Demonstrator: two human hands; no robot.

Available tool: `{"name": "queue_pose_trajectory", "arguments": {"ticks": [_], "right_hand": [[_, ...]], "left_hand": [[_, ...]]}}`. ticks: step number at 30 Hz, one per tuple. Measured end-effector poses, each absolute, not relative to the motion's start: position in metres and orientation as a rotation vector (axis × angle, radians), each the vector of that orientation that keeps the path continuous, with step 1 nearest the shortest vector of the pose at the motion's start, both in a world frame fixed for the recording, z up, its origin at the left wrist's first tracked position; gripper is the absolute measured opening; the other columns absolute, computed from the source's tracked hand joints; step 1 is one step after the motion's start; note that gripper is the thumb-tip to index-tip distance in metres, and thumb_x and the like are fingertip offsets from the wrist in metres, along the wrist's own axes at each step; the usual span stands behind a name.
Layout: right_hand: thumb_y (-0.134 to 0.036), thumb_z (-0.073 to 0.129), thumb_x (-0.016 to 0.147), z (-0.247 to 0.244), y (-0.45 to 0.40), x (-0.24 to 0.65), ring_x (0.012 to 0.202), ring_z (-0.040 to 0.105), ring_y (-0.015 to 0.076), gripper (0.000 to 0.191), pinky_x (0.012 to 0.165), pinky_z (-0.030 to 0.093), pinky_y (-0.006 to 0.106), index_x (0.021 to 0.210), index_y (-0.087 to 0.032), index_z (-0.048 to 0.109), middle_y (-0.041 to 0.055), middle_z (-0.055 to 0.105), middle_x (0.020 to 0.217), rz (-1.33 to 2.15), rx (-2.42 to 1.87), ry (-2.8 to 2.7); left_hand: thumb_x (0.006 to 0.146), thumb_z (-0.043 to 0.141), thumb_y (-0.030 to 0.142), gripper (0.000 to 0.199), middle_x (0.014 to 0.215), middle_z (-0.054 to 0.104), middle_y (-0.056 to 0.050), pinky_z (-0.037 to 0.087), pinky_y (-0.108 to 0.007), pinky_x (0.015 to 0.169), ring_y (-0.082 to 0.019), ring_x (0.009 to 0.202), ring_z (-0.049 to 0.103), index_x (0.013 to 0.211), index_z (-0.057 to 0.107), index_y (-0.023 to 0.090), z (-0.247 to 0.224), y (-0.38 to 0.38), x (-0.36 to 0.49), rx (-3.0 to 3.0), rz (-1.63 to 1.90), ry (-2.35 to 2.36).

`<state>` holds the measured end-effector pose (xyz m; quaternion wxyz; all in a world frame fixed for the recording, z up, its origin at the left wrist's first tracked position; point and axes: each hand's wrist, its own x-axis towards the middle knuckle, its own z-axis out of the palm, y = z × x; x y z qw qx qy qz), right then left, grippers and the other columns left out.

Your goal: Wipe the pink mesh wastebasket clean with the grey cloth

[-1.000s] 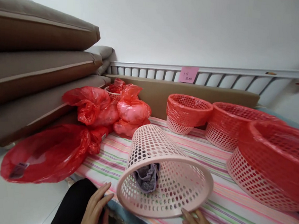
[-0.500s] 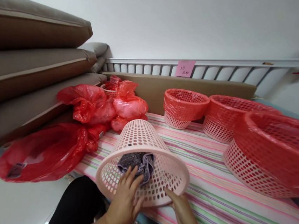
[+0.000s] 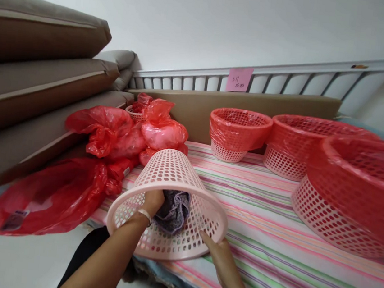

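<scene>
A pink perforated plastic basket [image 3: 171,167] lies on its side on the striped sheet, its wide mouth facing me. My left hand [image 3: 153,200] reaches inside it, beside a dark grey cloth [image 3: 173,211] with purple edging. The fingers of that hand are hidden, so its grip on the cloth cannot be made out. At the lower right of the mouth, my right hand [image 3: 215,249] grips the basket's rim, thumb on the inner side.
Several pink baskets lined with red bags, one of them a small basket [image 3: 228,153], stand along the right. Red plastic bags [image 3: 164,132] are heaped at left, near stacked brown cushions [image 3: 42,75]. Behind is a white railing with a pink note [image 3: 239,79].
My left hand has gone from the mouth deeper into the basket, beside the cloth. The basket appears slightly further left in view. My right hand stays on the rim.
</scene>
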<state>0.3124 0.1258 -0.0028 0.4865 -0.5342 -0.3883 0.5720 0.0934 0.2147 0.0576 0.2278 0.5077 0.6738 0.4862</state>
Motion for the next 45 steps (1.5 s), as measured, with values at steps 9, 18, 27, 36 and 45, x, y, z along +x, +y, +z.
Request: {"name": "queue_pose_trajectory", "arguments": {"ticks": [9, 18, 27, 36, 45], "right_hand": [[-0.048, 0.065, 0.066, 0.006, 0.118, 0.319, 0.062, 0.064, 0.0223, 0.034, 0.044, 0.049, 0.027, 0.074, -0.015, 0.064, 0.0085, 0.069, 0.070, 1.441, -1.574, -1.135], [-0.047, 0.065, 0.068, 0.017, 0.082, 0.332, 0.053, 0.063, 0.0148, 0.036, 0.039, 0.039, 0.018, 0.085, -0.016, 0.062, 0.0042, 0.067, 0.068, 1.897, -1.340, -1.444], [-0.043, 0.074, 0.065, 0.038, 0.070, 0.278, 0.109, 0.055, 0.0242, 0.057, 0.095, 0.039, 0.039, 0.114, -0.019, 0.056, 0.0075, 0.064, 0.114, 1.758, -0.906, -0.654], [-0.040, 0.077, 0.060, 0.038, 0.049, 0.284, 0.104, 0.057, 0.0262, 0.052, 0.093, 0.041, 0.042, 0.107, -0.024, 0.060, 0.0061, 0.065, 0.112, 1.707, -0.834, -0.632], [-0.043, 0.075, 0.061, 0.050, 0.026, 0.292, 0.103, 0.058, 0.0278, 0.050, 0.088, 0.046, 0.043, 0.106, -0.026, 0.062, 0.0057, 0.066, 0.108, 1.652, -0.927, -0.557]], "left_hand": [[0.069, 0.057, 0.013, 0.034, 0.125, 0.059, -0.011, 0.025, -0.039, 0.108, -0.027, 0.125, 0.043, 0.103, 0.063, 0.015, 0.055, 0.198, 0.099, 1.342, 1.441, 1.779], [0.066, 0.059, 0.016, 0.016, 0.079, 0.066, 0.001, 0.049, -0.025, 0.067, -0.016, 0.073, 0.063, 0.081, 0.055, 0.020, 0.095, 0.125, 0.115, 1.026, 1.502, 1.282], [0.075, 0.064, 0.029, 0.037, 0.111, 0.063, -0.006, 0.041, -0.035, 0.091, -0.022, 0.106, 0.057, 0.110, 0.057, 0.022, 0.076, 0.054, 0.117, 0.671, 1.186, 0.861], [0.061, 0.073, 0.011, 0.079, 0.126, 0.058, -0.008, 0.037, -0.041, 0.100, -0.026, 0.113, 0.055, 0.132, 0.042, 0.028, 0.088, 0.036, 0.107, 0.632, 1.181, 0.797], [0.069, 0.070, 0.024, 0.036, 0.107, 0.068, -0.007, 0.045, -0.038, 0.089, -0.023, 0.096, 0.062, 0.105, 0.066, 0.022, 0.093, 0.035, 0.075, 0.909, 1.184, 0.997]]}}
